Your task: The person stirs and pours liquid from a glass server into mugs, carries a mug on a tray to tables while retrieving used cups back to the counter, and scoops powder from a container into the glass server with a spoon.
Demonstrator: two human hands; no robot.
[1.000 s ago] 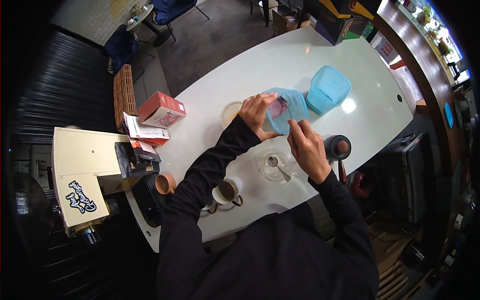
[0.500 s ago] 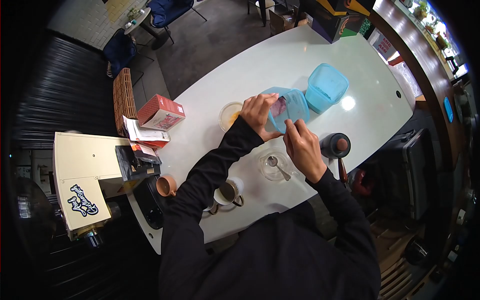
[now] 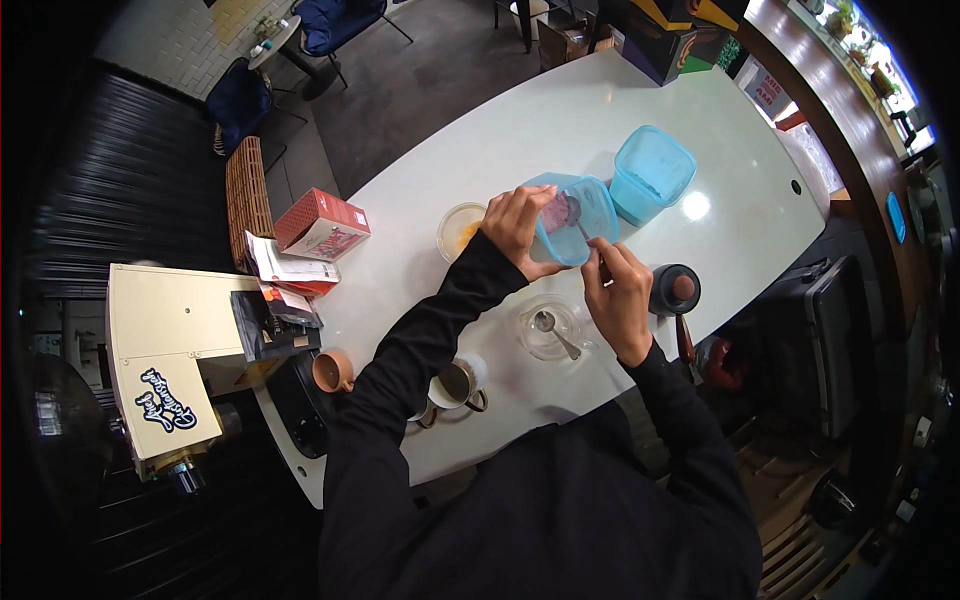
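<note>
My left hand [image 3: 515, 228] is closed on the side of a light blue plastic container [image 3: 598, 208], which is tilted towards me. Pink powder [image 3: 554, 213] lies inside it. Between the fingertips of my right hand [image 3: 620, 300] is the handle of a spoon [image 3: 582, 229], whose bowl is in the pink powder. Just below my hands, a glass jug [image 3: 530, 345] stands on the table with another metal spoon [image 3: 560, 338] in it. A clear round bowl [image 3: 458, 225] with something yellow inside sits left of my left hand.
Behind the tilted container stands a second blue container [image 3: 655, 180]. A lidded dark pot [image 3: 675, 290] with a wooden handle is right of my right hand. Cups [image 3: 455, 385], a terracotta cup [image 3: 332, 371] and a red-and-white box [image 3: 322, 225] are to the left on the white table [image 3: 420, 180].
My right hand has shifted slightly right and down from the container's rim. The spoon's bowl now shows in the pink powder. My left hand stays in place.
</note>
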